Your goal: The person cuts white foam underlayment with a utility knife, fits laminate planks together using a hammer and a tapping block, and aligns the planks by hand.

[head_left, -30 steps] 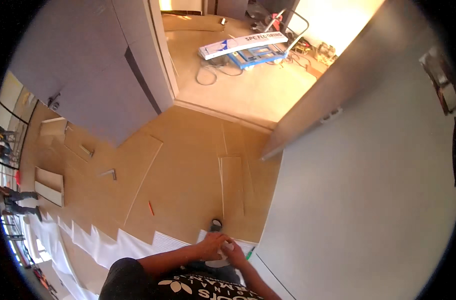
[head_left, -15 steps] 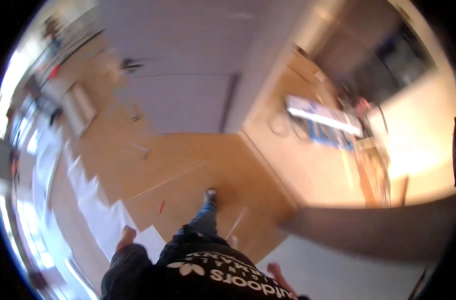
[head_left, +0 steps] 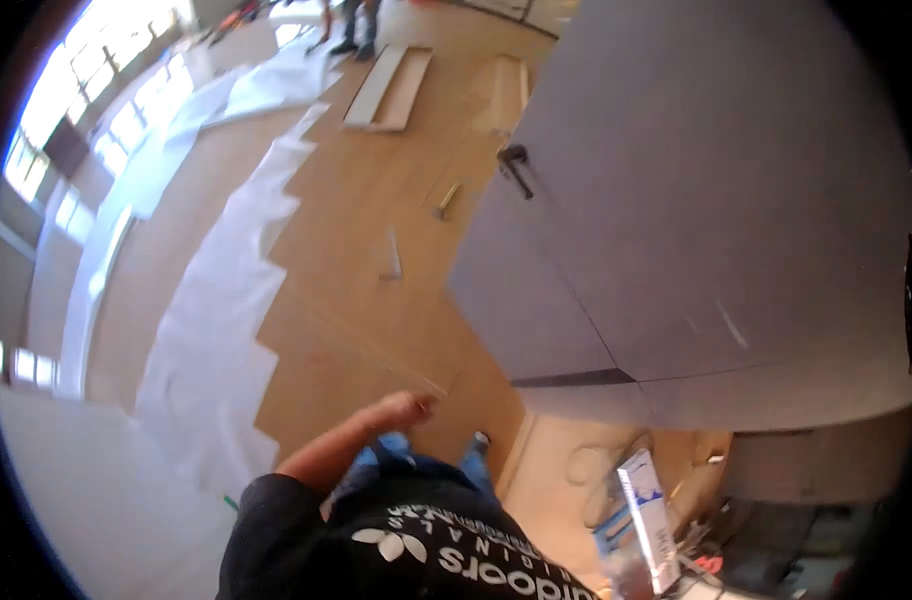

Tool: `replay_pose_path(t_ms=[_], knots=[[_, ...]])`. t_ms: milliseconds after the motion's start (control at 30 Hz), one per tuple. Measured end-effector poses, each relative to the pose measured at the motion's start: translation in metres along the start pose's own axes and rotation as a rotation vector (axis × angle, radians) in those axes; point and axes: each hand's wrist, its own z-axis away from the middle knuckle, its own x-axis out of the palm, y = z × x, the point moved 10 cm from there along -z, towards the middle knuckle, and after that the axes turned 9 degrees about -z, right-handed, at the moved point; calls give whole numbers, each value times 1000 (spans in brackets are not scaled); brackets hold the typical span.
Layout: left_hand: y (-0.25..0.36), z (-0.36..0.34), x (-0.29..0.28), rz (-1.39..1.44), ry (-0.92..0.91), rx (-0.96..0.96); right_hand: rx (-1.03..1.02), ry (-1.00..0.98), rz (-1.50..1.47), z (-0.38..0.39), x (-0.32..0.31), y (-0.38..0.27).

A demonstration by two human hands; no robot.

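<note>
My left hand [head_left: 408,408] is held out in front of my body with its fingers curled in. It hangs above the wood-look floor [head_left: 346,310] and touches nothing that I can see; whatever it may hold is hidden. The right hand is out of view. Closest to the left hand are my legs in blue jeans [head_left: 394,447]. Farther ahead on the floor lie a metal angle square [head_left: 394,258] and a tool with a yellowish handle [head_left: 447,200], perhaps a hammer.
A grey door [head_left: 696,220] with a black handle [head_left: 517,172] fills the right. White underlay sheeting [head_left: 216,320] with a stepped edge spreads on the left. A long open box [head_left: 368,90] lies ahead, near another person's legs [head_left: 356,28]. A white carton [head_left: 648,515] stands at lower right.
My view has swung left, so the door now sits at the right and more of the room shows. My left hand has come forward and inward; my right hand has left the picture.
</note>
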Motion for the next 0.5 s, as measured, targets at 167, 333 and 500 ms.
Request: replay_pose_path(t_ms=[167,333,500], knots=[[-130,154,-14,406,911,-519,-12,-149,438,-94,-101,-17],[-190,386,114,274,1164,-1050,-129,-421,961,-134,-95,-31],[-121,330,162,556,1114,-1034,-466,-464,1081,-188,-3,-194]])
